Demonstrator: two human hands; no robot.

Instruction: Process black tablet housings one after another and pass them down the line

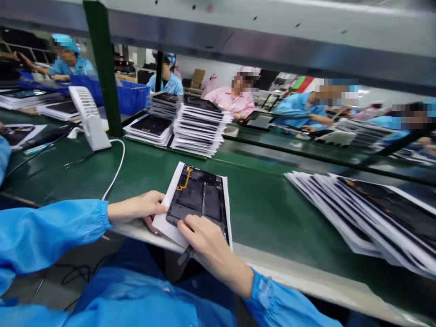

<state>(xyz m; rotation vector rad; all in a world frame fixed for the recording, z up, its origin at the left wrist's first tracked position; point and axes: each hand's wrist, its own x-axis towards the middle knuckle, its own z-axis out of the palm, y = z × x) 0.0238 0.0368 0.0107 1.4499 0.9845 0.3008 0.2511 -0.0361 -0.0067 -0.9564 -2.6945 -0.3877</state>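
A dark tablet-sized electronic panel (196, 200) with an orange flex cable (185, 180) lies face-down on a white paper sheet (164, 225) at the belt's near edge. My left hand (138, 208) grips the panel's left side together with the paper. My right hand (207, 247) rests its fingers on the panel's lower part. A slim dark tool (185, 255) sticks out from under that palm, and the hand hides its upper end.
A green conveyor belt (262, 213) runs past me, with a fanned row of papered panels (374, 218) to the right. Further stacks (199, 127) stand beyond, beside a white fan (90, 118), a blue crate (132, 97) and several co-workers.
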